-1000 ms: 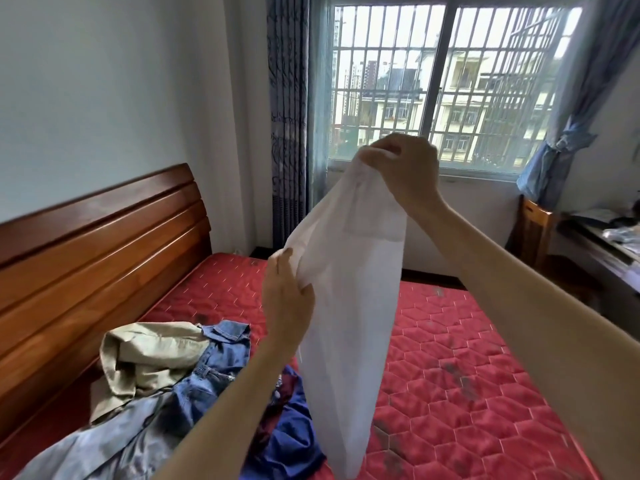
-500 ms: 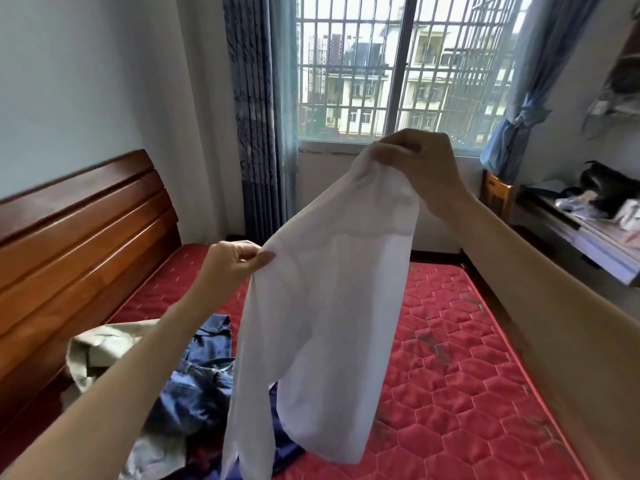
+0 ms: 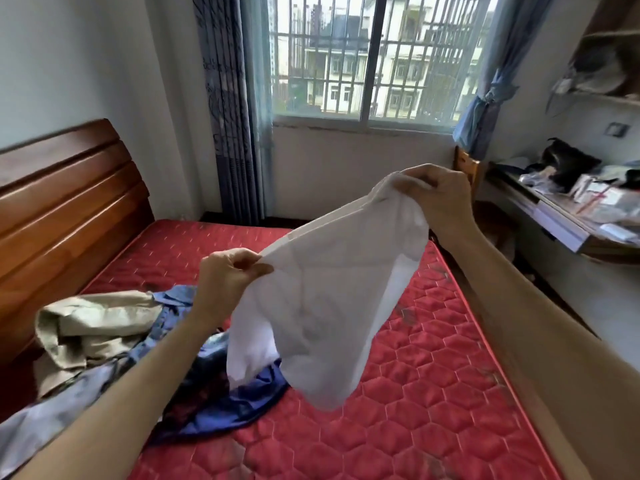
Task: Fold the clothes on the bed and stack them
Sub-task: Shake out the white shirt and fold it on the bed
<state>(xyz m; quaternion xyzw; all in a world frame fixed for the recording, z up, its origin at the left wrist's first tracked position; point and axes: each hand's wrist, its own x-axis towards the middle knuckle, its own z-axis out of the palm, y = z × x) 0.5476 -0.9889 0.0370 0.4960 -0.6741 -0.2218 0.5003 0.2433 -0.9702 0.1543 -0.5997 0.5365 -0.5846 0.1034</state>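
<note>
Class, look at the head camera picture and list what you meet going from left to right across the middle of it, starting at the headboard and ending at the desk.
Wooden headboard → beige garment → left hand → white garment → right hand → cluttered desk.

Two hands, one held garment, a small heap of clothes on one bed.

Two bare hands, the left hand (image 3: pixel 228 271) and the right hand (image 3: pixel 440 195); one thin white fabric garment (image 3: pixel 322 306). On the one bed with a red quilted mattress (image 3: pixel 433 375) lie one crumpled beige cloth garment (image 3: pixel 93 323), one faded blue denim piece (image 3: pixel 173 299) and one shiny dark blue garment (image 3: pixel 225 403); whether the pile hides more cannot be told. One barred window (image 3: pixel 374 57), two blue curtains.
</note>
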